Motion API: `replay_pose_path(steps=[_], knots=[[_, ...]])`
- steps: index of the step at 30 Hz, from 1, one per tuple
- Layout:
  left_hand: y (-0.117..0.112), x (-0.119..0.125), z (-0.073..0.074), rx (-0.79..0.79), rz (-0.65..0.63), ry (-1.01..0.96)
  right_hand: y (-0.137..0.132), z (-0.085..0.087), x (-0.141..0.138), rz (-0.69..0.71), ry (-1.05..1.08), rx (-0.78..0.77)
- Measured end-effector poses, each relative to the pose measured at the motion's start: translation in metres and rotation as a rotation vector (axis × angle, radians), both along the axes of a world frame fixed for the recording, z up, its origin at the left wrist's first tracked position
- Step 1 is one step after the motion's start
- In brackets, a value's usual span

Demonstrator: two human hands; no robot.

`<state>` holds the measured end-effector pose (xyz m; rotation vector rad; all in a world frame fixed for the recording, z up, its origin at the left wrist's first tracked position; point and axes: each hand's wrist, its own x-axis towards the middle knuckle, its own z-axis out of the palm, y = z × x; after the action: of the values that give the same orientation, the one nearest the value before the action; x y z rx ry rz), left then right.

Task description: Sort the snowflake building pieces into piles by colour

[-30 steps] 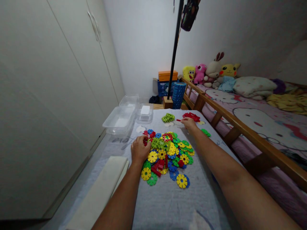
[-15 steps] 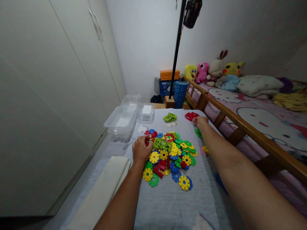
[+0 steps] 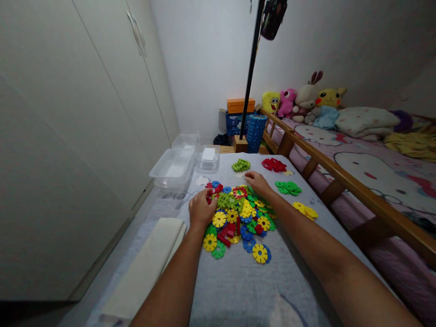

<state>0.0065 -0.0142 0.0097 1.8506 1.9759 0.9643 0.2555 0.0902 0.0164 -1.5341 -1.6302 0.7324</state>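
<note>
A mixed pile of plastic building pieces (image 3: 232,216) spreads over the cloth, mostly slotted flower discs in yellow, green and blue, with red and lime pieces among them. At the pile's left edge my left hand (image 3: 200,209) rests with bent fingers and thumb around red plastic pieces (image 3: 209,196). Over the far right side of the pile hovers my right hand (image 3: 259,183), fingers loosely bent and apart, with nothing visible in them. Sorted heaps lie beyond and to the right: lime pieces (image 3: 241,165), red pieces (image 3: 274,165), green discs (image 3: 288,188) and yellow discs (image 3: 305,210).
Clear plastic containers (image 3: 172,165) stand at the far left of the cloth-covered table (image 3: 238,290). A folded cream cloth (image 3: 146,268) lies left of my left forearm. A wooden bed rail (image 3: 320,165) borders the right side, and a black pole (image 3: 250,72) rises behind.
My right hand has come back from the red heap to the far side of the mixed pile, uncovering the green and yellow heaps. My left hand has stayed by the red pieces.
</note>
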Motion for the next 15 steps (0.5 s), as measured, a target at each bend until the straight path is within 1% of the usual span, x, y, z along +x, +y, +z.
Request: replay_pose_path(steps=[2, 4, 8, 10, 12, 15], knots=[[-0.001, 0.0, 0.003, -0.011, -0.014, 0.002, -0.008, -0.001, -0.014, 0.108, -0.082, -0.017], [-0.002, 0.0, 0.005, -0.024, -0.019, -0.005, -0.014, 0.001, -0.023, 0.172, -0.118, -0.063], [-0.002, -0.001, 0.005, -0.04, -0.023, -0.068, -0.022, 0.009, -0.032, 0.307, -0.076, -0.192], [0.0, -0.001, 0.003, -0.032, -0.036, -0.125, -0.024, 0.013, -0.036, 0.34, -0.069, -0.216], [0.001, -0.002, 0.001, -0.023, -0.05, -0.176, -0.023, 0.018, -0.041, 0.327, -0.155, -0.163], [0.002, -0.002, -0.001, -0.019, -0.065, -0.222, -0.016, 0.022, -0.054, 0.295, -0.336, -0.01]])
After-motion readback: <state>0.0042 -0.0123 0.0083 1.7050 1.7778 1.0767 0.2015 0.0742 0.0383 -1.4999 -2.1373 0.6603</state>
